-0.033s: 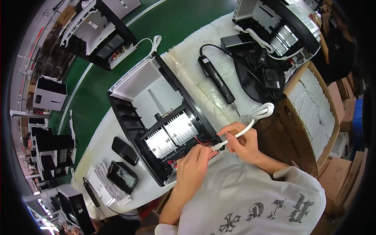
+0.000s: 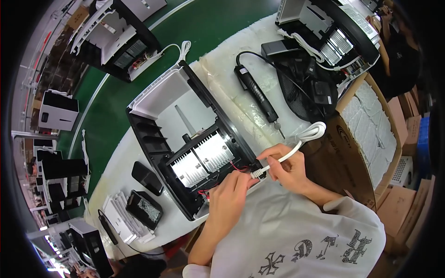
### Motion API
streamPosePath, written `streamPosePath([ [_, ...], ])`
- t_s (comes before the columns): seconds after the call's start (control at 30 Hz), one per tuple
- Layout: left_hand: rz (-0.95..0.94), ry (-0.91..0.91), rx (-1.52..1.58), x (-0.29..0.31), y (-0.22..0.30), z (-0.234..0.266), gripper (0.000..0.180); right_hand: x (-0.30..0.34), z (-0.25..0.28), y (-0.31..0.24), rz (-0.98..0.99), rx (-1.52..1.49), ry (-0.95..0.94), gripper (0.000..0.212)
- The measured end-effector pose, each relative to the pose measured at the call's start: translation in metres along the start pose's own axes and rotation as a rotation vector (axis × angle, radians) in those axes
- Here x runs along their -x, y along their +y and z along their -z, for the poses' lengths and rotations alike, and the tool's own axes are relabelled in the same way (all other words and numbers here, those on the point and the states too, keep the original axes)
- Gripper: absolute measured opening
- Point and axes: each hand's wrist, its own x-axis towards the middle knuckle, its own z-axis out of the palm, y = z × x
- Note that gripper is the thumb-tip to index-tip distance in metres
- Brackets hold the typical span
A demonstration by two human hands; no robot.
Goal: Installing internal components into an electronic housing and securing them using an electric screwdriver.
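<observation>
An open black-and-white appliance housing lies on the padded table in front of me. Silver finned metal blocks and thin red wires sit inside it. A white power cord meets the housing's near right edge, ending in a ribbed collar. Beside that collar, my left hand is closed on the cord's end, its fingertips partly hidden. My right hand pinches the cord just past the collar with thumb and fingers. The rest of the cord is a bundled loop beyond my right hand.
A black electric screwdriver lies beyond the housing, near a black mesh bag. To the left are a phone, a black tray of screws and white panels. A cardboard box stands at right; another housing is behind.
</observation>
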Motion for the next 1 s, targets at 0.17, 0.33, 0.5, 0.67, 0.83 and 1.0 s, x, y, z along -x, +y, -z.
streamPosePath([
  [0.17, -0.022, 0.006, -0.047, -0.006, 0.004, -0.002, 0.021, -0.004, 0.004, 0.004, -0.024, -0.007, 0.013, 0.017],
  [0.33, -0.118, -0.139, -0.17, -0.013, 0.003, 0.001, 0.015, 0.002, 0.004, 0.036, -0.004, 0.022, 0.099, 0.012],
  [0.5, -0.111, -0.12, -0.21, -0.015, 0.0, 0.005, 0.014, -0.006, -0.008, 0.057, 0.137, 0.143, 0.22, 0.009],
  [0.67, -0.056, -0.027, -0.212, 0.009, -0.013, 0.023, 0.014, 0.003, 0.009, 0.058, -0.314, -0.165, 0.228, 0.021],
  [0.83, 0.199, 0.685, -0.23, 0.106, -0.087, 0.112, 0.027, 0.033, 0.067, 0.054, -0.347, -0.481, 0.317, 0.066],
  [1.0, 0.755, 0.701, -0.81, 0.235, -0.152, 0.174, 0.039, -0.019, 0.064, -0.015, -0.113, -0.578, 0.135, 0.073],
])
